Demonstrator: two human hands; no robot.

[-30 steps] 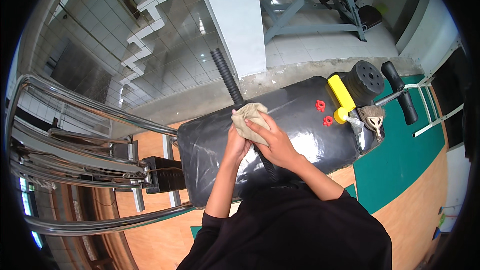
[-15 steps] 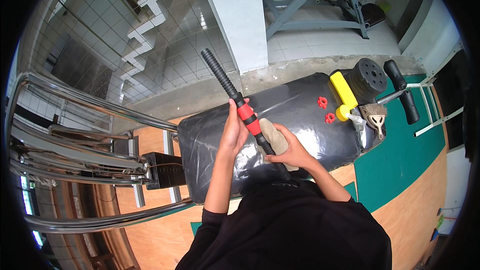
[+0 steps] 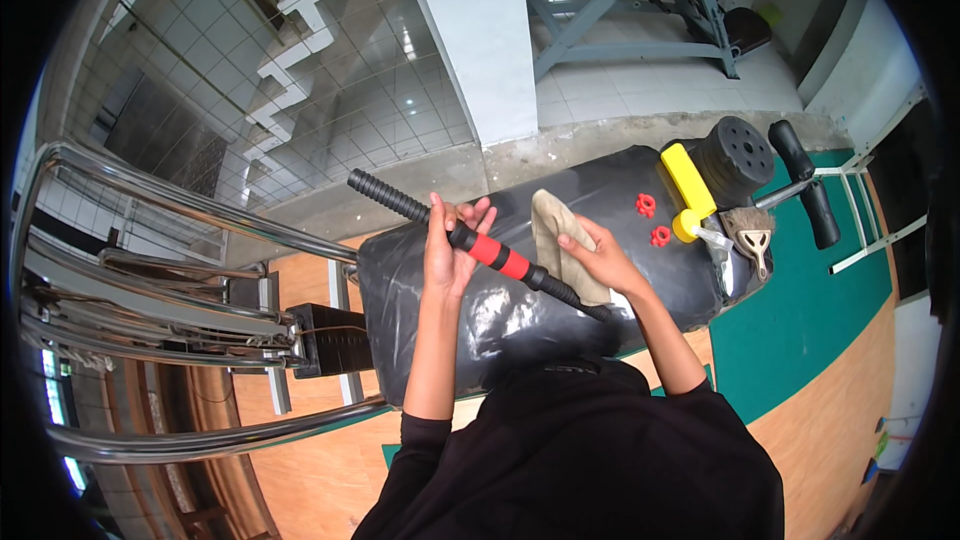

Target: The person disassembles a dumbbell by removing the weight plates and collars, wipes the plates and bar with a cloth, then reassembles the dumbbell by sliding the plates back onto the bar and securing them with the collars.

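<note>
A black dumbbell bar (image 3: 499,258) with ridged ends and red bands round its middle slants over the padded bench (image 3: 440,330). My left hand (image 3: 448,250) grips it near its upper red band, thumb across it and fingertips partly lifted. In my right hand (image 3: 606,260) is a beige cloth (image 3: 556,230), bunched under the thumb. The cloth lies against the bar's lower right part, and whether it wraps round the bar is partly hidden. Two red star-shaped collars (image 3: 646,205) lie on the bench, right of my hands.
Black weight plates (image 3: 738,155) stand stacked at the bench's far right end. Beside them are a yellow spray bottle (image 3: 688,182) and a brush (image 3: 752,236). A chrome frame (image 3: 200,202) with a weight stack (image 3: 332,340) adjoins the bench's left end. A green mat (image 3: 800,310) covers floor at right.
The bar has tilted flatter, its upper end swinging left and down and its lower end right. My right hand and the cloth have moved slightly up and right.
</note>
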